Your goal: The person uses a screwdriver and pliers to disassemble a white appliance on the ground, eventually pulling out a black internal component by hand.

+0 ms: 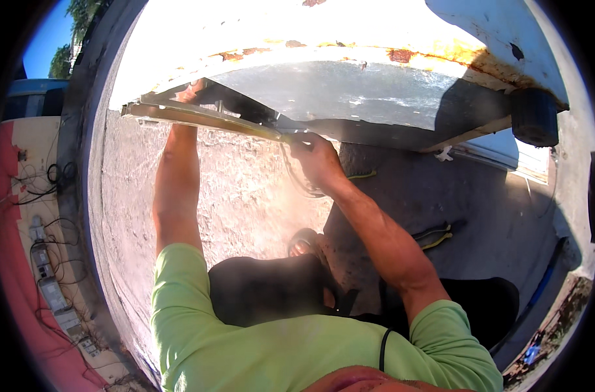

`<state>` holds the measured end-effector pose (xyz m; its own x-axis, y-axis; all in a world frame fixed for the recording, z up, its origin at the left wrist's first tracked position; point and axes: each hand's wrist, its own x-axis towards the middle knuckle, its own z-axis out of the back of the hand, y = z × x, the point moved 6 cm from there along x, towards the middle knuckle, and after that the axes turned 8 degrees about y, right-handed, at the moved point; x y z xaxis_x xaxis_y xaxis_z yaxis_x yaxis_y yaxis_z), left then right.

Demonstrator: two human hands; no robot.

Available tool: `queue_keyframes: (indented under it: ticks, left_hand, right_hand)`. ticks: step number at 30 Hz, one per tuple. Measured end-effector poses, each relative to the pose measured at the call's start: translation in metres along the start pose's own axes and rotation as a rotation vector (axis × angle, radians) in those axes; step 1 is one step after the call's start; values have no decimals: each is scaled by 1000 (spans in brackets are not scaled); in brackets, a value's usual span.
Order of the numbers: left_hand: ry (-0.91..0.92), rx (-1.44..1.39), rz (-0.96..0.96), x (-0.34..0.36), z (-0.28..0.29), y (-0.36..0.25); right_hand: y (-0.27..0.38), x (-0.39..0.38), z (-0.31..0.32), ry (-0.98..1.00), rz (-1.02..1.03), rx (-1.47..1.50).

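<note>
A white, rust-spotted metal appliance [350, 19] has a long metal rail [206, 118] along its underside at the left. My left hand [188, 91] reaches up behind the rail into the gap under the appliance, its fingers mostly hidden. My right hand [314, 157] is closed at the rail's right end, with a thin pale loop of hose or cord [291, 176] hanging beside it.
Yellow-handled pliers [434, 238] and another yellow-handled tool [365, 175] lie on the shaded concrete. A dark cylindrical foot [532, 123] is under the appliance's right corner. A board with cables and power strips [52, 287] is at the left, beyond a concrete edge.
</note>
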<state>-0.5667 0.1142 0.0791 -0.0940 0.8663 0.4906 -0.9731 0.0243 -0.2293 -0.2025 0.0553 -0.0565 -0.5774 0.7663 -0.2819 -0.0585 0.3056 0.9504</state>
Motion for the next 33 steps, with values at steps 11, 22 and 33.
queue_keyframes:
  ticks: [11,22,33]
  left_hand:
    - [2,-11,-5,5,-8,2]
    - [18,-24,2,1,-16,2]
    - [18,-34,25,-9,-17,-2]
  right_hand:
    - [40,-21,32,-22,95,-364]
    - [3,-13,-8,-115,77,-134]
    - [-29,3,-59,-89,-151,378]
